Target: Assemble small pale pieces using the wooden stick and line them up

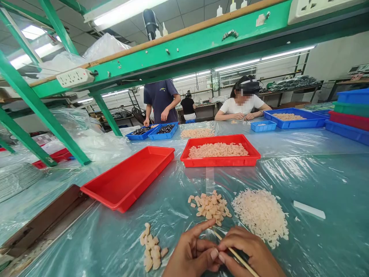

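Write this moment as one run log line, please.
left hand: pinched shut, touching right hand | right hand: grips thin stick | ahead: beige pile, white pile | ahead-left: empty red tray

Nothing legible from where I sit. Far ahead of my left hand (pixel 191 254), small yellow print on chest of navy shirt (pixel 163 89): too tiny to read. White socket strip (pixel 75 77) up left: markings blurred.

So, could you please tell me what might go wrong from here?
The thin stick in the right hand points at the tan pile; a slip might flick pieces into the white pile close beside it, mixing them. The left hand is close to the small loose pile on slick plastic sheeting, so its wrist could sweep pieces away.
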`<action>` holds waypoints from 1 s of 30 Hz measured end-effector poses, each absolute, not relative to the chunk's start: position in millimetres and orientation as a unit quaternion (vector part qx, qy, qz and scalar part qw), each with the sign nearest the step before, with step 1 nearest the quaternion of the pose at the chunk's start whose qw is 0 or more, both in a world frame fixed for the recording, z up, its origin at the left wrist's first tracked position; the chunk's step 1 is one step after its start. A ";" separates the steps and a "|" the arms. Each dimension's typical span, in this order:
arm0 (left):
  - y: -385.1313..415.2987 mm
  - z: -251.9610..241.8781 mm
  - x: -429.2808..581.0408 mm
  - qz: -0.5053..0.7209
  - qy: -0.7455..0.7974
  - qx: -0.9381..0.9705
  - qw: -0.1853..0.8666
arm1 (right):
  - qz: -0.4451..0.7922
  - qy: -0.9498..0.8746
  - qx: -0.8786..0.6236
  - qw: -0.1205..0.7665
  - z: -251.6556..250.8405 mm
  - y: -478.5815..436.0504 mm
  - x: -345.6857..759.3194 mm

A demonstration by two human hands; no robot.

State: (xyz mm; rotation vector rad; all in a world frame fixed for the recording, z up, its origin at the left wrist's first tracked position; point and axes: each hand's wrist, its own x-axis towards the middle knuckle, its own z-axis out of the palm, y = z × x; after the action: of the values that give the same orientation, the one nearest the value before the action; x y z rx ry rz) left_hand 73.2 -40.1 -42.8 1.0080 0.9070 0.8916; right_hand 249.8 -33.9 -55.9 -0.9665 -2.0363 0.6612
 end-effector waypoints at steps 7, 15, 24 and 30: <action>-39.3 -42.6 81.8 0.409 0.419 0.456 0.670 | 0.196 -0.780 -0.425 0.415 -69.6 -33.8 241.9; -40.1 -37.8 89.2 0.399 0.434 0.488 0.644 | 0.214 -0.758 -0.439 0.433 -59.9 -34.1 243.9; -41.9 -36.1 85.6 0.399 0.425 0.488 0.650 | 0.211 -0.755 -0.447 0.431 -55.2 -35.2 240.1; -42.5 -37.9 89.2 0.432 0.430 0.494 0.620 | 0.210 -0.760 -0.439 0.431 -52.7 -34.9 241.6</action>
State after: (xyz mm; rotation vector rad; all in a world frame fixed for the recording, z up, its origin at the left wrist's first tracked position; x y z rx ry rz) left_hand 89.2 -42.5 -37.9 1.1346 0.9882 0.9935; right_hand 241.6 -34.9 -52.7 -1.0961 -1.8953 0.5231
